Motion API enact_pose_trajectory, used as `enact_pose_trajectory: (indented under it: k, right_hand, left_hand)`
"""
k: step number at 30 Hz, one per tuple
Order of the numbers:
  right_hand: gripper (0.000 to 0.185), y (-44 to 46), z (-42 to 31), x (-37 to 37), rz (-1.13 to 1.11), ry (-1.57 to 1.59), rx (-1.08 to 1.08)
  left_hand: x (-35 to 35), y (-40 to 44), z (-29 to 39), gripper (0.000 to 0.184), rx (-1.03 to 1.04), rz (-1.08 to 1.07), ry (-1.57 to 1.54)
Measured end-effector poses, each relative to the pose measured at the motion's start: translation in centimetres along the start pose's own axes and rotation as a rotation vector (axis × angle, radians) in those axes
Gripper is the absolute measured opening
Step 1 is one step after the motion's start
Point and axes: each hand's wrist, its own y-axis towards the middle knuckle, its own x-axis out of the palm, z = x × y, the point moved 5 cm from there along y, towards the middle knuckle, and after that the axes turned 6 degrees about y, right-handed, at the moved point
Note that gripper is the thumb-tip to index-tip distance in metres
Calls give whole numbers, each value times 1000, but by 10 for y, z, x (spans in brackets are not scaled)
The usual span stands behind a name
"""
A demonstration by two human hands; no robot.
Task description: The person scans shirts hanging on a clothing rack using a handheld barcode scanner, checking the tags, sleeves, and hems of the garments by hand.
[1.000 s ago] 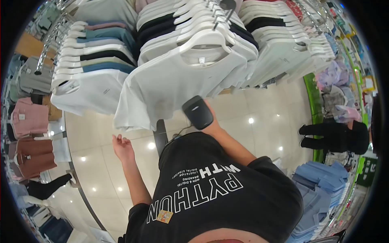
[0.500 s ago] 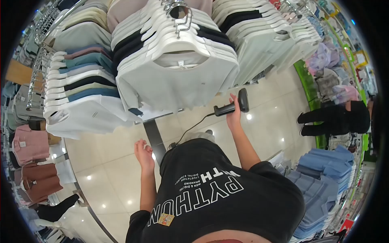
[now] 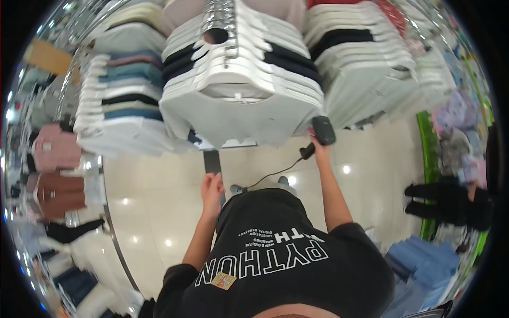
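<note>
My right hand is wrapped around the handle of a black handheld barcode scanner. The scanner's head is up against the lower right sleeve of the front light grey shirt; whether they touch I cannot tell. From the handle a thin black cord runs down toward my waist. My left hand is raised in front of me below the rack, with loosely bent fingers and nothing seen in it. That shirt hangs on a white hanger at the front of a row of white and black tops.
More hanging tops flank it on the left and right. A metal rail carries the middle row. Folded blue garments lie at lower right. A person in black stands at the right. Tiled floor spreads below.
The scanner has moved up and closer to the front shirt's sleeve, and its head has turned. My left hand has shifted right in view, its fingers bent. The view has tilted and shifted.
</note>
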Motion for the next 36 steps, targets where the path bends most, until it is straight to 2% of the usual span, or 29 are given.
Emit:
enact_pose_trajectory:
  k: [2,4,7,8,9,12,14,15,18,19,21,22,23,24,25,27,28,30,32,36]
  right_hand:
    - [32,-12,-25,1,9,85,44]
    - [38,-18,-34,-10,10,-39,114]
    - [43,-9,-19,-27,-111,-171,207]
    - [44,-2,-25,-28,-142,-192,56]
    - [45,7,-60,-11,-174,-207,-96]
    - [46,20,-49,-6,-295,-341,-167]
    - [45,20,-28,-11,-433,-418,91]
    - [43,18,-36,-10,-444,-375,155]
    - [38,3,-12,-25,-437,-103,152]
    - [35,-5,-44,-15,-487,17,229]
    - [42,-19,-52,-12,-484,234,275]
    - [45,-25,-56,-13,-476,342,296]
    - [52,-35,-51,-13,-460,467,443]
    - [55,-40,-58,-9,-474,504,448]
    - [52,-45,-68,-2,-510,638,513]
    - [49,-55,-79,8,-574,833,632]
    - [53,-56,-81,9,-557,810,623]
    - [62,-59,-85,11,-514,772,608]
    - [63,-60,-89,14,-489,794,557]
    - [64,-52,-96,14,-420,844,508]
  left_hand:
    - [20,0,-1,16,29,-32,48]
    - [45,-1,3,15,63,-45,80]
    - [81,-6,0,15,110,-106,216]
    - [92,-8,0,15,131,-131,277]
    - [104,-11,-1,15,140,-149,278]
    - [125,-16,-8,15,179,-211,410]
    - [133,-20,-10,15,163,-222,433]
    - [138,-22,-11,16,153,-230,437]
    - [152,-28,-5,17,224,-169,515]
    - [156,-28,-7,19,208,-181,602]
    - [165,-29,-11,26,174,-215,775]
    - [177,-31,-6,31,261,-226,851]
    - [193,-34,-1,37,350,-238,928]
    - [208,-39,5,43,440,-253,1004]
    - [221,-41,8,55,406,-303,1032]
    - [230,-36,1,56,480,-335,1035]
    - [234,-34,-1,57,517,-355,1037]
    - [234,-29,-5,53,536,-360,1068]
    - [231,-23,-4,48,637,-390,1096]
    - [221,-13,12,32,657,-406,1031]
